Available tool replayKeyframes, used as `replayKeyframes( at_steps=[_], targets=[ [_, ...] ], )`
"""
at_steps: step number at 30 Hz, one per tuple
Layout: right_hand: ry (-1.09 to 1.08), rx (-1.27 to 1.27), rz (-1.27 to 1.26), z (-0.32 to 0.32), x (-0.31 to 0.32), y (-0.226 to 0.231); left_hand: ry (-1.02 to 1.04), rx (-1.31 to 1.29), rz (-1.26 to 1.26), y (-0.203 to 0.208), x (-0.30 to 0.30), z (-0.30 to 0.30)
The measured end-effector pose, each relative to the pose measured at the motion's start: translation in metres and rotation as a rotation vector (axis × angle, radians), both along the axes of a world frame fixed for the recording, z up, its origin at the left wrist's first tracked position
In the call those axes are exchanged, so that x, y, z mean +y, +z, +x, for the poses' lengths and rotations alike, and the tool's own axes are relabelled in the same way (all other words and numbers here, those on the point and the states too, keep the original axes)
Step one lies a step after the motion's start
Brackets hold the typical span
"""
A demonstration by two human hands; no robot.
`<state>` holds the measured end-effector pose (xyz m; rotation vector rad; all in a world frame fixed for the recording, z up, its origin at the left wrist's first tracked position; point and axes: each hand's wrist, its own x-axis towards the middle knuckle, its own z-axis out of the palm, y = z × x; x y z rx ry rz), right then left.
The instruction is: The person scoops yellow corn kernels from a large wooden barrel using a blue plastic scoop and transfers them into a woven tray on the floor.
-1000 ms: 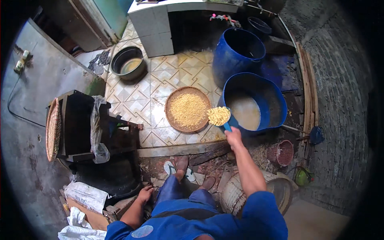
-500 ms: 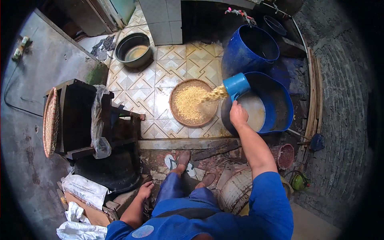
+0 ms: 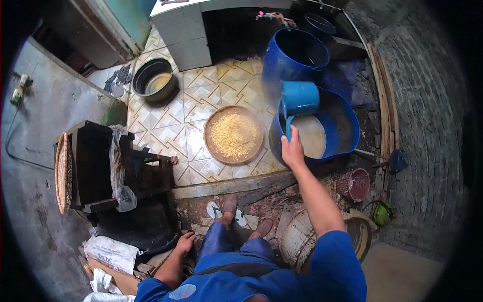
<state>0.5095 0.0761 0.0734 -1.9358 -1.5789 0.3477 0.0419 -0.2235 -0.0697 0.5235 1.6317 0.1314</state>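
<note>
My right hand [image 3: 293, 150] is closed around the handle of a blue plastic dipper [image 3: 301, 97]. The dipper lies tilted on its side above the cut-down blue drum [image 3: 356, 121], which has cloudy pale liquid [image 3: 311, 136] at its bottom. No grains fall from the dipper now; its inside is hidden. Left of the drum, a round woven tray [image 3: 208, 146] sits on the tiled floor, with pale yellow grains [image 3: 234, 135] heaped in it. Low beside my left leg hangs my left hand [image 3: 186, 242], empty, its fingers loosely apart.
A taller blue drum [image 3: 297, 55] stands behind the cut-down one. A dark basin [image 3: 155, 80] rests at the back left. A black cabinet-like stand [image 3: 103, 166] rises on the left. A raised ledge [image 3: 231, 187] borders the tiles; a red basket [image 3: 353, 184] lies right of it.
Grains were pouring from the dipper into the tray; the stream has ended. The dipper has turned and is over the cut-down drum. The view has shifted slightly.
</note>
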Motion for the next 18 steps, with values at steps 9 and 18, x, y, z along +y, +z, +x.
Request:
replayKeyframes(
  at_steps=[9, 18],
  targets=[
    [-0.475, 1.187, 0.26, 0.071, -0.221, 0.047, -0.113, -0.036, -0.027, 0.064, 0.053, 0.067],
    [-1.217, 0.318, -0.221, 0.211, -0.474, -0.055, -0.55, -0.087, -0.066, 0.051, 0.09, 0.112]
  ],
)
